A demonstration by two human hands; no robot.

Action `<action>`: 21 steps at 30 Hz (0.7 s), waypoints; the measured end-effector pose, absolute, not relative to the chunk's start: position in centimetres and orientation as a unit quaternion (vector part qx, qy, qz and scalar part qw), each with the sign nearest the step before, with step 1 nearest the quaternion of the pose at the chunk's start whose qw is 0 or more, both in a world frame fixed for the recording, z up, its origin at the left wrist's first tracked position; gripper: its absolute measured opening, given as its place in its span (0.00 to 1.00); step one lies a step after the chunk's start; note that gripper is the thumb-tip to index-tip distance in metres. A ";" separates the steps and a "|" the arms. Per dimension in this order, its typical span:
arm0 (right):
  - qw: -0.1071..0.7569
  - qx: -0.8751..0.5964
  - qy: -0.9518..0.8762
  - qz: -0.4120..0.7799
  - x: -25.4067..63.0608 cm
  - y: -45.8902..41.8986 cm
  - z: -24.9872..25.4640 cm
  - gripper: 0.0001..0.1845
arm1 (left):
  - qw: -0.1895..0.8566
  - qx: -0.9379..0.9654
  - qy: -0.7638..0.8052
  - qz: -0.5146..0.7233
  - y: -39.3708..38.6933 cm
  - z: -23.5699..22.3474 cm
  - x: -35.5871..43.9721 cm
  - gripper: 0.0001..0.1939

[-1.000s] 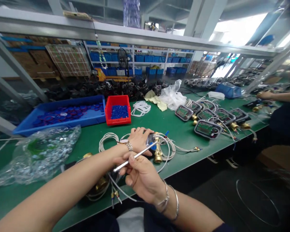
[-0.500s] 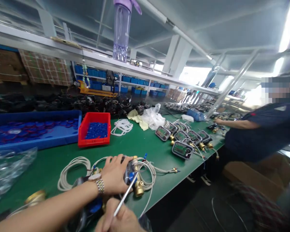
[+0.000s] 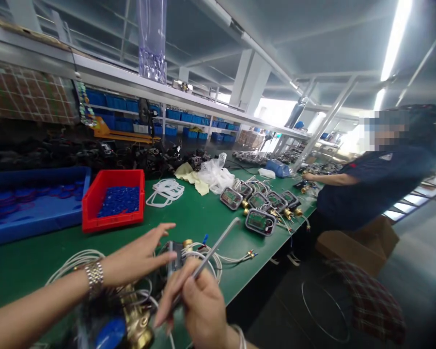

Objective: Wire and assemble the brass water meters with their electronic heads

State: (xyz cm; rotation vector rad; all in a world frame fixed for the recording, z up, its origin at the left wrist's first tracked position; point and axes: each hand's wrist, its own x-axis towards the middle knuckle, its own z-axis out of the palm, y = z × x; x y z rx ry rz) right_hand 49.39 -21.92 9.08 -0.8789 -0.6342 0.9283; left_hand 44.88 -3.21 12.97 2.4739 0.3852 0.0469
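My left hand hovers with fingers stretched out over a meter unit with a brass fitting and coiled white cables on the green table. Just below it, my right hand pinches a thin metal L-shaped tool, whose bent tip points up and right above the cables. A brass valve body with a blue part lies near my left wrist at the bottom edge.
A red bin of small blue parts and a blue tray stand at the left. White gaskets, a plastic bag and several finished meters lie further along. A co-worker in dark blue works at the far right end.
The view has swung up and right. My left hand lifted off the meter unit and opened; my right hand raised the metal tool away from the fitting.
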 end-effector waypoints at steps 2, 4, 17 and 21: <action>0.764 -0.514 -0.276 0.277 53.7 -23.8 10.3 0.25 | 0.270 0.941 0.187 0.075 0.7 14.1 45.5 0.32; 0.721 -0.630 -0.254 0.137 57.6 -25.5 9.9 0.25 | 0.172 0.949 0.240 0.114 4.9 15.0 46.3 0.26; 0.654 -0.739 -0.160 0.041 63.2 -27.8 1.2 0.30 | 0.148 0.930 0.334 0.046 14.9 10.5 50.6 0.13; 0.647 -0.742 -0.173 0.044 63.3 -28.1 1.0 0.29 | 0.167 0.924 0.343 0.029 14.7 11.2 50.8 0.19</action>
